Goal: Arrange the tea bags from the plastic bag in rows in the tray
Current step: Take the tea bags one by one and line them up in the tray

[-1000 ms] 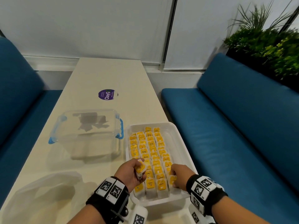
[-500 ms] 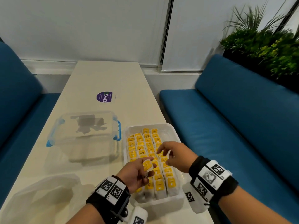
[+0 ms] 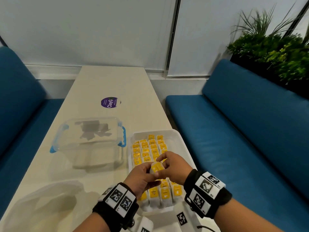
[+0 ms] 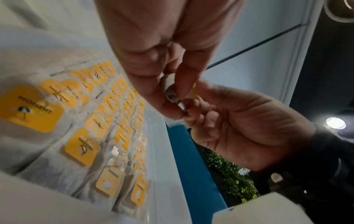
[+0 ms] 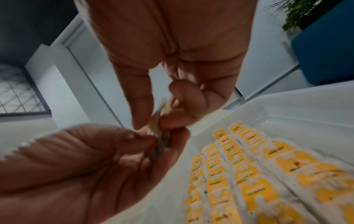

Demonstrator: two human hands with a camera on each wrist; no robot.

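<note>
One tea bag (image 3: 156, 167) with a yellow tag hangs above the middle of the white tray (image 3: 181, 141), pinched by both hands. My left hand (image 3: 153, 173) grips its lower part from the left, and my right hand (image 3: 161, 163) pinches its upper edge from the right. The left wrist view shows the left fingertips (image 4: 173, 112) closed on the tea bag (image 4: 169, 91). In the right wrist view the tea bag (image 5: 158, 121) sits between my right thumb and finger. Rows of tea bags (image 3: 147, 152) fill the tray. The plastic bag (image 3: 41, 203) lies at the table's near left.
A clear lidded container (image 3: 88, 139) with blue clips stands left of the tray. A purple round sticker (image 3: 109, 102) lies farther back on the table. Blue benches (image 3: 242, 131) flank the table, and a plant (image 3: 275, 52) stands at the back right.
My right hand left the tray's near right row and came up to the tea bag held by my left hand. Both hands now hold it, slightly higher above the tray.
</note>
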